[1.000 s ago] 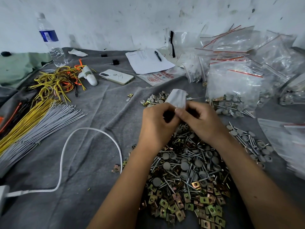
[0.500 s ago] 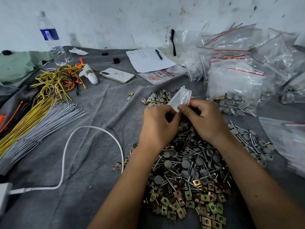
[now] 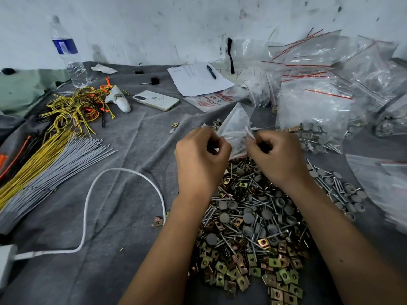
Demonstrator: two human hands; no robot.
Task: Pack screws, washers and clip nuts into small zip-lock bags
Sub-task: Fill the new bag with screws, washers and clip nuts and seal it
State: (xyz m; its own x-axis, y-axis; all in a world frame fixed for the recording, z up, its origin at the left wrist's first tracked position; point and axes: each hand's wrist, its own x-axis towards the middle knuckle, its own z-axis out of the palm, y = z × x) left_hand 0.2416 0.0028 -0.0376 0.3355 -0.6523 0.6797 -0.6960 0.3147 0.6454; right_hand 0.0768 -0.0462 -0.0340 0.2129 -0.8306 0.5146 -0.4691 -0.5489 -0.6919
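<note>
Left hand (image 3: 201,160) and right hand (image 3: 276,156): both curling fingers, pinching opposite edges of a small clear bag (image 3: 236,126) and holding it up above the pile; the bag's contents are not showing clearly. Pile of screws, washers and clip nuts (image 3: 253,230): lying on the grey cloth (image 3: 123,216) under the forearms, partly hidden by them. Filled bags (image 3: 319,106): heaping at the right against a stained white wall (image 3: 154,25). Phone (image 3: 156,100) and water bottle (image 3: 69,53): sitting farther left.
</note>
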